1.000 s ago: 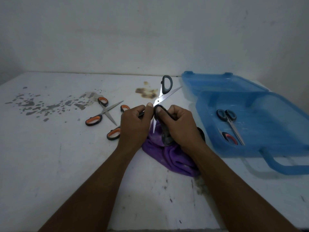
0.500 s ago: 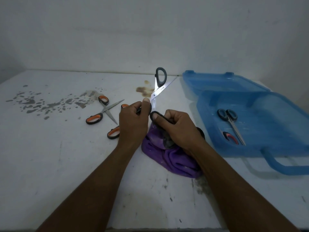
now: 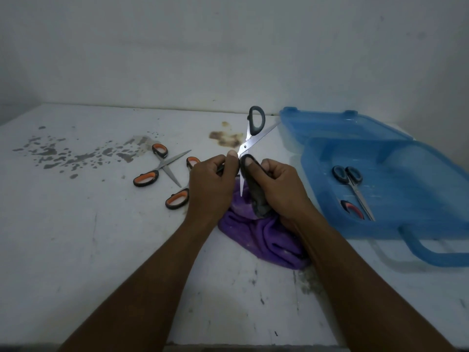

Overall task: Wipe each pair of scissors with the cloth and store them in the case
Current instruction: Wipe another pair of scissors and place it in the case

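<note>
I hold a pair of black-handled scissors (image 3: pixel 255 121) spread open above the purple cloth (image 3: pixel 264 240). My left hand (image 3: pixel 212 185) pinches them just below the pivot. My right hand (image 3: pixel 281 190) has its thumb through the lower handle loop, with the cloth lying under it. One blade points down at the cloth and the other points up and right toward the open blue case (image 3: pixel 327 226). Inside the case lie blue-black scissors (image 3: pixel 354 182) and a red-handled pair (image 3: pixel 352 209). Two orange-handled scissors lie on the table: one pair (image 3: pixel 158 168) open, the other (image 3: pixel 177 199) partly hidden behind my left hand.
The white table (image 3: pixel 101 237) has dark splatter at the far left and a brown stain (image 3: pixel 225 138) behind the hands. The case lid lies flat toward the wall, and its handle (image 3: pixel 431 257) sticks out toward me at the right.
The upper handle of the held scissors swung up and left, then came back right and lower. Both hands stayed in place over the cloth.
</note>
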